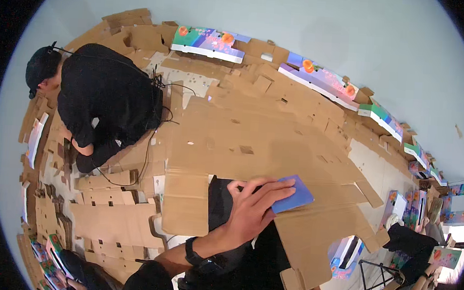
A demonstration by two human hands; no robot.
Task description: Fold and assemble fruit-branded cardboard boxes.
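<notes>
A large flat sheet of brown cardboard (231, 150) with small slots spreads before me and reaches over my lap. My left hand (252, 207), with a dark watch on its wrist, comes in from the lower left above a gap in the sheet's near edge. Its fingers are laid over a small blue-purple card piece (293, 195), with the thumb near its lower edge, so the hand appears closed on it. Whether that piece is joined to the sheet I cannot tell. Of my right arm only some skin shows below the sheet's lower edge; the hand is hidden.
A person in black (107, 95) crouches at the left beside dark cables (164, 87). Stacked brown cardboard (116, 220) lies at the lower left. Colourful printed boxes (321, 78) line the wall. At the lower right are a black folding frame (367, 286) and another person (414, 252).
</notes>
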